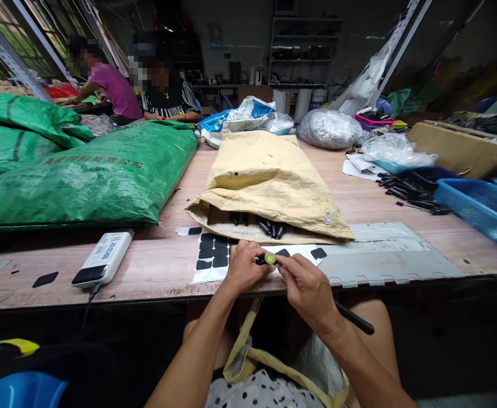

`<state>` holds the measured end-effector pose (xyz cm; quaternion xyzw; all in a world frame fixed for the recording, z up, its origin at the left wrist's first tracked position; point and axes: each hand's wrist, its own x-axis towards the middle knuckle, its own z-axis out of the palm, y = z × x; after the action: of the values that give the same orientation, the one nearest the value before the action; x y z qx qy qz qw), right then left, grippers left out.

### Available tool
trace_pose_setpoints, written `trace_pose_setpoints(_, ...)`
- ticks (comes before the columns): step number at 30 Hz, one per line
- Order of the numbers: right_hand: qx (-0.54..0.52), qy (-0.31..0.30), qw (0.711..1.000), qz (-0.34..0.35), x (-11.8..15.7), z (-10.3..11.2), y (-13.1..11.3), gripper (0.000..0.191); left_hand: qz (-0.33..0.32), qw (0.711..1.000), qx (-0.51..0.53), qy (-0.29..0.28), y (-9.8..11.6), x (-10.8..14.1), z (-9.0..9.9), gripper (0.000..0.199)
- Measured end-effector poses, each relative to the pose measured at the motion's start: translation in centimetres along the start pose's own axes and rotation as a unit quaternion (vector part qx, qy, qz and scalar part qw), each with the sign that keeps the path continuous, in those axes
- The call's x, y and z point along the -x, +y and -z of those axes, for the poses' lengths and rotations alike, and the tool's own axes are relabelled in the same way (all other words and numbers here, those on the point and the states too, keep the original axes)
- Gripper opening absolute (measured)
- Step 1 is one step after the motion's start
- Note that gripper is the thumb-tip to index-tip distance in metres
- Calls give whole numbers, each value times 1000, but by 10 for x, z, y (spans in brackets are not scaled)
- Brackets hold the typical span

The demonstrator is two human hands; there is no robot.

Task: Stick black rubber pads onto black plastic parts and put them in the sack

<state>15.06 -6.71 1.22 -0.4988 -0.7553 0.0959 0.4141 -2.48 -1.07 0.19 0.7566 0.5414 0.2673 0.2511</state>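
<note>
My left hand (246, 265) is closed round a small black piece at the table's front edge. A round yellow-green part (270, 258) sits on that piece, between both hands. My right hand (310, 289) pinches near the yellow-green part, and a long black rod (356, 318) sticks out behind it to the lower right. Just beyond my hands lies a tan woven sack (269, 181), its mouth open toward me with black parts (271, 228) inside. A white sheet of black stickers (213, 252) lies partly under the sack, left of my hands.
Green sacks (103, 175) fill the left side. A white power bank (106, 255) with a cable lies in front. A grey mat (384, 255), black parts (413, 192) and a blue tray (481, 207) are right. Two people sit at the back left. An open sack (269, 357) is on my lap.
</note>
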Motion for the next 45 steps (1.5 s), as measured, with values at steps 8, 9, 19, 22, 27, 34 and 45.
trace_pose_setpoints(8, -3, 46, 999, -8, -6, 14, 3, 28, 7, 1000, -5, 2, 0, 0, -1, 19)
trace_pose_setpoints(9, -9, 55, 998, -7, -6, 16, 2, 28, 7, 1000, -8, 1, 0, -1, -1, 19)
trace_pose_setpoints(19, -1, 42, 997, -63, 0, 18, 23, 27, 3, 1000, -10, -4, 3, 0, 2, 19)
trace_pose_setpoints(22, 12, 66, 994, -83, -4, 27, 33, 26, -6, 1000, -6, -5, 2, 0, 2, 19)
trace_pose_setpoints(27, 9, 68, 992, -105, 0, 29, 44, 25, -12, 1000, -3, 8, 2, 1, 2, 17)
trace_pose_setpoints(34, -16, 47, 993, -108, -2, 21, 34, 25, -17, 1000, 3, 13, 2, 1, 3, 17)
trace_pose_setpoints(45, 18, 33, 999, -13, -1, 17, 4, 31, -6, 999, 32, 27, 0, 1, -1, 13)
